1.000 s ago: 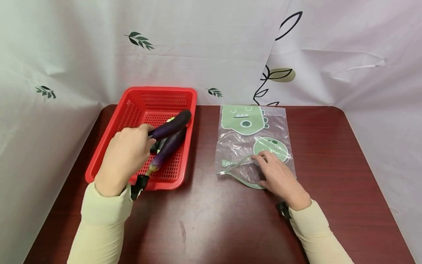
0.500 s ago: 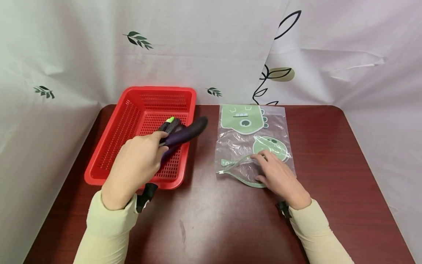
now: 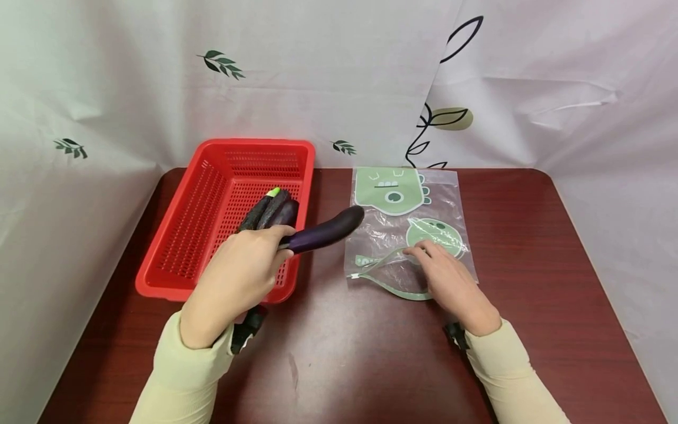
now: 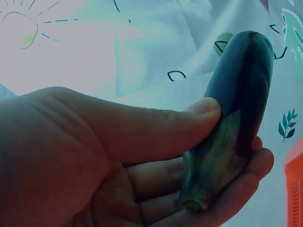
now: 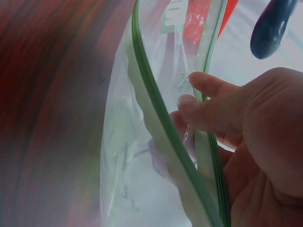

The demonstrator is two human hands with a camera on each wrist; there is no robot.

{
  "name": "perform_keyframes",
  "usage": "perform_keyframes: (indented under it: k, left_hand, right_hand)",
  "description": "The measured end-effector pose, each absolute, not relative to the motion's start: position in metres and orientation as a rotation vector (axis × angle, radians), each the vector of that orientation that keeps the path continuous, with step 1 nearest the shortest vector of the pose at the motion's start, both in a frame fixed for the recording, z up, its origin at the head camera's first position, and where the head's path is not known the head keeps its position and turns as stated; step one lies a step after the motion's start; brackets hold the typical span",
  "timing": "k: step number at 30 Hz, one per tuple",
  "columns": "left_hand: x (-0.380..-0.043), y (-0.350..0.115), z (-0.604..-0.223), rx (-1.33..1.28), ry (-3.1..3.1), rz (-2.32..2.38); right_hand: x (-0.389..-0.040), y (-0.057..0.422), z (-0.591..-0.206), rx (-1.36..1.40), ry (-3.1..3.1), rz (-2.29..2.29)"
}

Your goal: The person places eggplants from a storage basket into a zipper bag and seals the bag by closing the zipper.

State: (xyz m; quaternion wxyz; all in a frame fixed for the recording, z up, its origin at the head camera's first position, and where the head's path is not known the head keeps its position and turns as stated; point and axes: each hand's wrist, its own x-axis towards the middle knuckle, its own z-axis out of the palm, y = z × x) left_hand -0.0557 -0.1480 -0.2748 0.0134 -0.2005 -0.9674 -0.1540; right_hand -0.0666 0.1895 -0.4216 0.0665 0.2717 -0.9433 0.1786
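Observation:
In the head view my left hand pinches a dark purple eggplant by its stem end, between thumb and fingers. Its rounded end points right and overlaps the left edge of a clear zip bag with green cartoon prints. The left wrist view shows the thumb laid along the eggplant, with the fingers curled beneath. My right hand holds the bag at its parted mouth, which faces the near side. In the right wrist view, the thumb is in the mouth, by the green-edged rim, and fingers show through the film.
A red perforated basket stands left of the bag. Several dark vegetables lie in it, one with a bright green tip. The table is dark reddish wood. A pale patterned curtain rises behind it.
My left hand has carried the eggplant out of the basket, rightward and a little nearer, over the gap before the bag. The right hand stays at the bag's mouth; its thumb has slipped from sight.

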Motion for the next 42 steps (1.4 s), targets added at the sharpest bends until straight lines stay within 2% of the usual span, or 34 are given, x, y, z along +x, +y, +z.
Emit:
perform_keyframes:
  k: [42]
  left_hand:
    - [-0.041,-0.11,-0.301,-0.913,-2.888,-0.519]
  right_hand:
    - [-0.067,0.19,-0.42,0.757,-2.825,0.609]
